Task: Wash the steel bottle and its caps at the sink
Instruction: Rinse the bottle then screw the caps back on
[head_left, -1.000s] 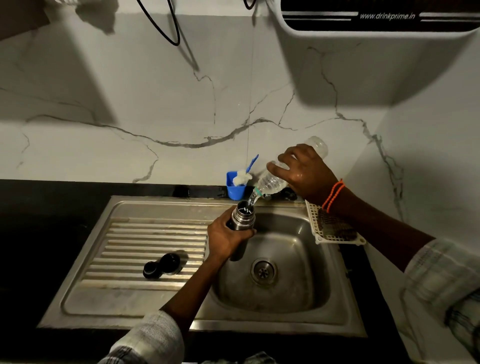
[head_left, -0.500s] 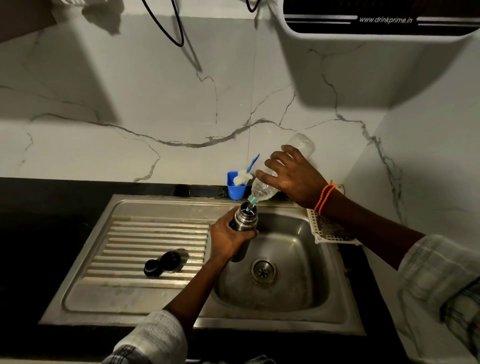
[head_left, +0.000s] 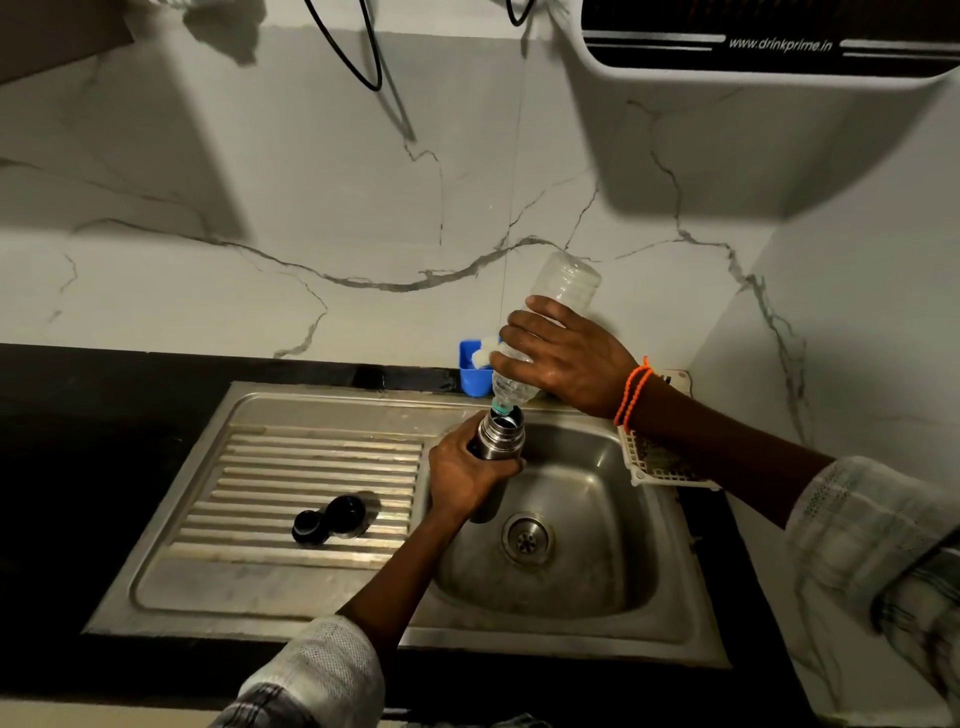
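My left hand (head_left: 462, 475) grips the steel bottle (head_left: 500, 435) round its body and holds it upright over the left side of the sink basin (head_left: 582, 587). Its mouth is uncapped. My right hand (head_left: 569, 358) grips a clear plastic bottle (head_left: 563, 283), tipped steeply with its neck down at the steel bottle's mouth. Two black caps (head_left: 330, 519) lie side by side on the ribbed drainboard (head_left: 291, 467), left of my left hand.
A blue holder (head_left: 471, 375) with something white in it stands at the back of the sink. A white perforated tray (head_left: 657, 470) hangs on the sink's right rim. Black counter surrounds the sink. A water purifier (head_left: 769, 47) is mounted on the wall above.
My right hand has tipped the plastic bottle more steeply, its base rising and its neck coming down onto the steel bottle's mouth. The left hand and caps stayed put.
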